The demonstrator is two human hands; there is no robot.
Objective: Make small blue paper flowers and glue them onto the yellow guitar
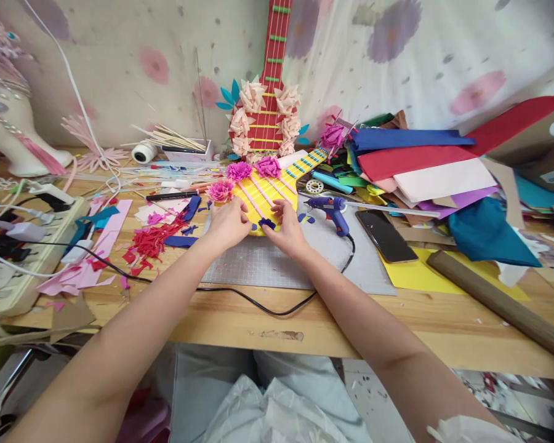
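Note:
A yellow craft guitar lies on the grey cutting mat, its neck pointing to the back right. Pink strips run along it as strings, and pink paper flowers sit on its body. At its near end is a small dark blue paper flower. My left hand, fingers curled, grips the guitar's near left edge. My right hand has its thumb against the blue flower, with the fingers bent in over the guitar's near right edge. The fingertips' undersides are hidden.
A blue glue gun lies right of the guitar, its black cord looping across the front. Beyond it are a phone, a brown roll and stacked coloured sheets. A red craft guitar stands behind. Red scraps and a power strip lie left.

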